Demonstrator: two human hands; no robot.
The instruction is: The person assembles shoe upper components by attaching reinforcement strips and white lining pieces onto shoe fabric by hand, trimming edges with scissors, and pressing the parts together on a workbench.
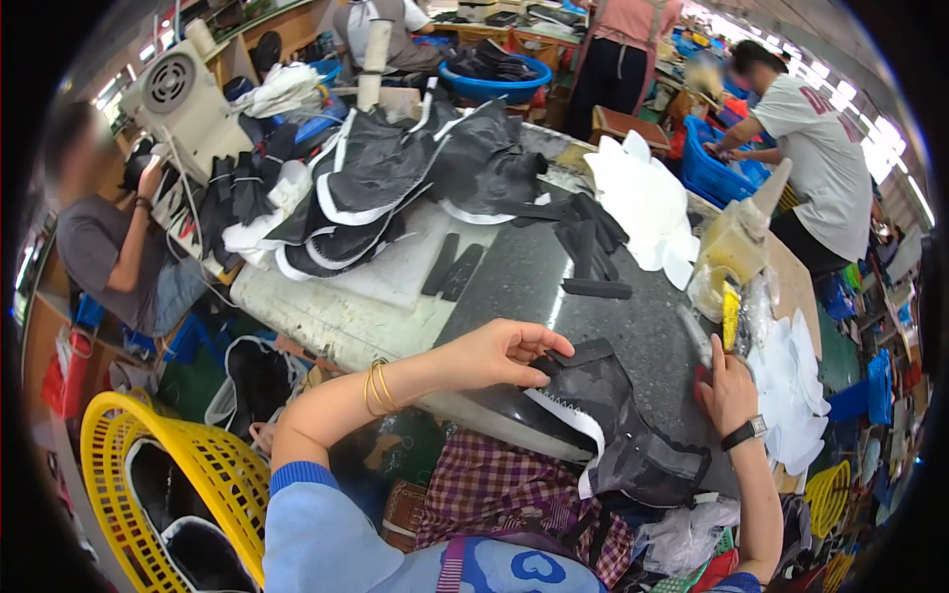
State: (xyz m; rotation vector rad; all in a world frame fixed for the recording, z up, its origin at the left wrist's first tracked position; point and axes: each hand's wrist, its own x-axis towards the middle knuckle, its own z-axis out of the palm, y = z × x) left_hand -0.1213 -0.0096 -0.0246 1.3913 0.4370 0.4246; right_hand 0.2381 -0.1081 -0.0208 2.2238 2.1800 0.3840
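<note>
A black shoe upper (pixel 633 425) with a white curved edge and zigzag stitching lies in front of me, on the dark stone slab (pixel 647 326). My left hand (pixel 514 354) is at its left end, thumb and fingers curved but apart, their tips by its edge. A short black strip (pixel 591 353) lies along the upper's top. My right hand (pixel 732 393) is to the right of the upper, index finger stretched forward, the others closed. Near its thumb shows a red part (pixel 703 383) of something with a pale, flat end; its kind is unclear.
Black uppers (pixel 381 168) are heaped at the far left, beside loose black strips (pixel 588 237). White cut pieces (pixel 643 198) pile up at the back; more are at right. A spouted glue bottle (pixel 736 237) stands near a yellow-handled tool (pixel 730 314). A yellow basket (pixel 148 425) stands left. Co-workers sit and stand around.
</note>
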